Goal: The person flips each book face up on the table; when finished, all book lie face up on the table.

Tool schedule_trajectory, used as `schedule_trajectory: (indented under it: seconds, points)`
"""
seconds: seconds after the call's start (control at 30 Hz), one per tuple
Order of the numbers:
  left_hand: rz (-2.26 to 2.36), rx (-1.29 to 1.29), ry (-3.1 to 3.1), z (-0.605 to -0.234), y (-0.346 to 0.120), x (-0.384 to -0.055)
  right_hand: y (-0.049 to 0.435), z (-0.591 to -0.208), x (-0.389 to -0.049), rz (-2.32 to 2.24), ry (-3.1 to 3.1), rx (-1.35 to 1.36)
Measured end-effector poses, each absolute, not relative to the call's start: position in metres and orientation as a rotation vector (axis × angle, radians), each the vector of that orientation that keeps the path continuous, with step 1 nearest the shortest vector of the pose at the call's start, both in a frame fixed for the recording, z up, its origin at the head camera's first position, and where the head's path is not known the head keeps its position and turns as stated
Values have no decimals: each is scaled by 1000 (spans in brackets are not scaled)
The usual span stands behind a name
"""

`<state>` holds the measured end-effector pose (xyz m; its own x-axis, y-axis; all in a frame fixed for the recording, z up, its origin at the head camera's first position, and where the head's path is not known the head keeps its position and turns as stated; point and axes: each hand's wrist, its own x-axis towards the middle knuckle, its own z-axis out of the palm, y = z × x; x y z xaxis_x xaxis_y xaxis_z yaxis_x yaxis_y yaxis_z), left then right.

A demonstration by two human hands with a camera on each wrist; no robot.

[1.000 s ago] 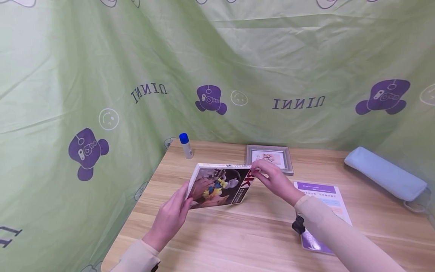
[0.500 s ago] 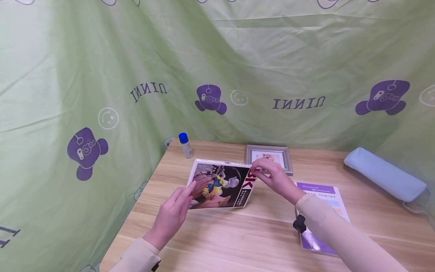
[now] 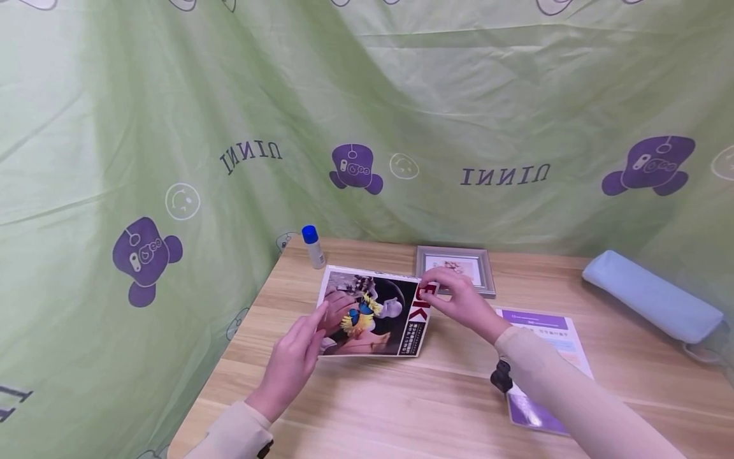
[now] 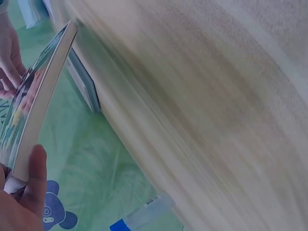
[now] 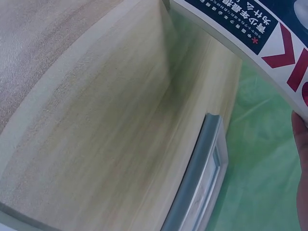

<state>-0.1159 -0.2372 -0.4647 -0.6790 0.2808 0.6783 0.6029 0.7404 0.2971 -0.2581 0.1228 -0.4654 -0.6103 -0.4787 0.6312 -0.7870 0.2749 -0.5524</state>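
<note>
Beige sleeve partly hides the purple booklet near the held book.

Soft, fairly even light fills the head view, with a pale sheen on the worktop and white glare on the purple booklet. A soft-edged shadow lies beneath the book. Both wrist views look dimmer and cooler, the wood grain smeared and lacking fine detail.

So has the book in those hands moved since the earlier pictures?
Yes: in the head view, the book's top left corner has shifted up and left, nearer the blue-capped tube, and the book faces the camera more.
</note>
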Motion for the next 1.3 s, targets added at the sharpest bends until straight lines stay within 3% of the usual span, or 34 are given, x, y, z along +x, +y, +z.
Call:
schedule_trajectory:
  seconds: [0.47,1.3]
  points:
    - [-737,-523,-2388,-469,-234,-119,116,-464,-263,1234,-2320,1119]
    - [-1333,-127,-2649,-466,-230,-118,102,-465,-267,1239,-2539,1086]
